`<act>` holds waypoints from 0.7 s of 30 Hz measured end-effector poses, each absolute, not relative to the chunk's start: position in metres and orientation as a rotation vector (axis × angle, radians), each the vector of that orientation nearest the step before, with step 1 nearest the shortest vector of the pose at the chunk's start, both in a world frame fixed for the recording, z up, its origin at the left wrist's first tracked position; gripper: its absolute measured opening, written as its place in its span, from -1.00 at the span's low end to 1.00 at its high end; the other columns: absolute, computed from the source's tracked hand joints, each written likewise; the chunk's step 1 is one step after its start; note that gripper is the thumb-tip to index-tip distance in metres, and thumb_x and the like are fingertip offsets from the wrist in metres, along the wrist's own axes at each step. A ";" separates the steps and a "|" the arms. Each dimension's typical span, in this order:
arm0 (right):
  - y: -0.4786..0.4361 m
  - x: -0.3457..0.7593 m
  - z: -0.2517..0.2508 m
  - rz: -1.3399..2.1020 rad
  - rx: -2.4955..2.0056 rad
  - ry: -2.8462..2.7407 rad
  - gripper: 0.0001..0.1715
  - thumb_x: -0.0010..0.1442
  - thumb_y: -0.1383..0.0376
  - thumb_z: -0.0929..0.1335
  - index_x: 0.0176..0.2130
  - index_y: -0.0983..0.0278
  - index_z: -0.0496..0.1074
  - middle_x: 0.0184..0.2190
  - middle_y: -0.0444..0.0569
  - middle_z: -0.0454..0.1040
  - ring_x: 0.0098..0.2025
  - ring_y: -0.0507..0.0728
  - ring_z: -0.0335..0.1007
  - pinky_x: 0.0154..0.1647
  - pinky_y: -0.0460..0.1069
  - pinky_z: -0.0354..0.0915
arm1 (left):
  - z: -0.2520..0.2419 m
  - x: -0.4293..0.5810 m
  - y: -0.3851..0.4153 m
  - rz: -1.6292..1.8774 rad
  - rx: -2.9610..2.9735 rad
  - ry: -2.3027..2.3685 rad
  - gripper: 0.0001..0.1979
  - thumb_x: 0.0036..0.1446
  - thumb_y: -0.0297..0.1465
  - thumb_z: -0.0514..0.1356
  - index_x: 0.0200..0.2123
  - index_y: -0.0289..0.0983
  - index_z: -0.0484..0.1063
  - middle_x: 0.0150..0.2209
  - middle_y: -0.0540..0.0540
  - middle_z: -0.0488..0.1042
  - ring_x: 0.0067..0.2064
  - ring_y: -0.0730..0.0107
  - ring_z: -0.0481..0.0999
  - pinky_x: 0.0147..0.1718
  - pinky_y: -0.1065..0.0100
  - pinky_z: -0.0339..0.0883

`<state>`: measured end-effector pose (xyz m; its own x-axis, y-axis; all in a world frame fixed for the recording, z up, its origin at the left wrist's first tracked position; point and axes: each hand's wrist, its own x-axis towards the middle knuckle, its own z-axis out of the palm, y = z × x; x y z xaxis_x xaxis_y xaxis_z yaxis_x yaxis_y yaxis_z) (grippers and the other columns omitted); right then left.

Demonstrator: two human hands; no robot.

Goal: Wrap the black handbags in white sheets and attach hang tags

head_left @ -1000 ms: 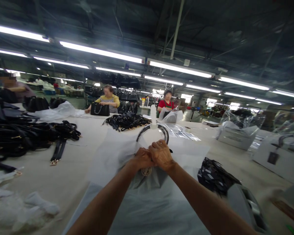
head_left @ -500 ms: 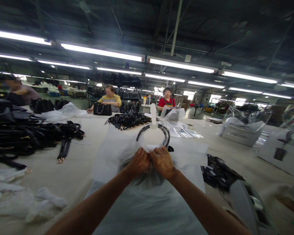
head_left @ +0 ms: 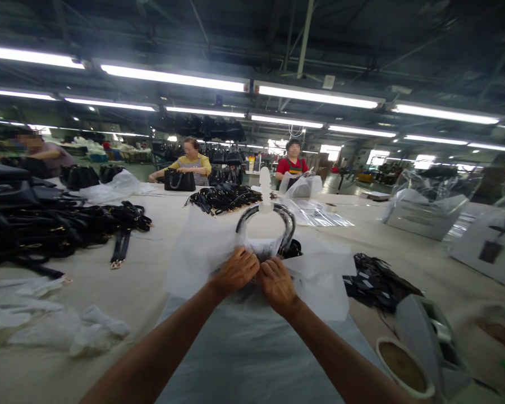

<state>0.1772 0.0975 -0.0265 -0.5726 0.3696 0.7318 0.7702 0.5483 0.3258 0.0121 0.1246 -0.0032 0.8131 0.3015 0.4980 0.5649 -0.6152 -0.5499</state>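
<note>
My left hand [head_left: 239,270] and my right hand [head_left: 278,281] are close together in the middle, fingers closed on a thin white wrapping sheet [head_left: 326,283]. Beneath the sheet is a bag, mostly covered, directly in front of me. Its dark handles [head_left: 289,221], covered in clear film, arch up beyond my knuckles. At the top of the handles a white ridged plastic strip [head_left: 265,188] stands upright. Just beyond my right hand, a small black piece [head_left: 293,248] shows beside the handles. My fingertips are partly hidden.
Black straps [head_left: 122,224] are heaped on the left, more straps [head_left: 225,197] ahead. Crumpled white paper [head_left: 67,325] lies near left. To the right are black tags [head_left: 374,283], a tape roll [head_left: 404,367] and wrapped bags [head_left: 418,216]. Co-workers [head_left: 294,163] stand across the table.
My hands have shifted slightly on the sheet and stay closed. More of the black piece beside the handles shows. The view has tilted down a little, and the tape roll now shows clearly.
</note>
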 end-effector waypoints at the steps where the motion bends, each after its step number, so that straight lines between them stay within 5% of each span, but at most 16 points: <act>1: 0.096 0.177 -0.031 -0.878 -0.889 -2.150 -0.68 0.23 0.50 0.17 -0.18 0.35 0.46 -0.38 0.02 0.45 -0.25 0.16 0.34 0.07 0.14 0.24 | -0.008 0.011 0.126 -0.505 -2.210 -0.598 -0.79 0.27 -0.51 -0.04 -0.31 -0.36 0.37 -0.32 -0.15 0.47 -0.17 0.20 0.45 -0.13 0.13 0.30; 8: 0.041 0.200 -0.055 -0.805 -0.900 -2.048 -0.56 0.22 0.52 0.13 0.04 0.39 0.32 -0.03 0.11 0.45 0.17 0.27 0.19 0.24 0.32 0.00 | -0.022 0.009 0.114 -0.542 -1.998 -0.562 -0.75 0.25 -0.55 -0.04 -0.13 -0.40 0.40 -0.17 -0.20 0.51 -0.06 0.20 0.44 -0.06 0.16 0.22; 13: -0.014 0.289 -0.060 -0.670 -1.356 -1.833 -0.74 0.26 0.33 0.24 -0.06 0.26 0.40 -0.07 0.03 0.49 0.10 0.16 0.29 0.26 0.23 -0.02 | -0.020 0.008 0.110 -0.455 -2.026 -0.618 -0.63 0.25 -0.60 -0.14 -0.02 -0.47 0.38 -0.10 -0.24 0.49 -0.05 0.16 0.43 -0.14 0.18 0.24; 18: -0.050 0.422 -0.053 -0.448 -2.225 -0.981 -0.76 0.18 0.28 0.31 -0.16 0.31 0.46 -0.04 0.12 0.45 0.06 0.23 0.30 0.11 0.16 0.18 | -0.025 0.007 0.118 -0.579 -2.028 -0.542 -0.64 0.20 -0.61 -0.08 -0.05 -0.45 0.42 -0.16 -0.23 0.52 -0.09 0.16 0.45 -0.21 0.21 0.20; 21: -0.063 0.476 -0.053 -0.358 -2.372 -0.748 -0.77 0.17 0.29 0.31 -0.28 0.41 0.48 -0.19 0.27 0.48 -0.05 0.33 0.37 -0.04 0.23 0.27 | -0.027 0.009 0.118 -0.619 -2.003 -0.512 -0.65 0.17 -0.62 -0.06 -0.09 -0.45 0.44 -0.18 -0.21 0.53 -0.12 0.18 0.44 -0.23 0.22 0.19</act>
<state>0.4763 -0.0629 -0.0532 0.8030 0.4246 0.4182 0.5921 -0.6481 -0.4790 0.0094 0.1182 -0.0266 0.7846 0.1029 0.6113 0.5809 -0.4665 -0.6671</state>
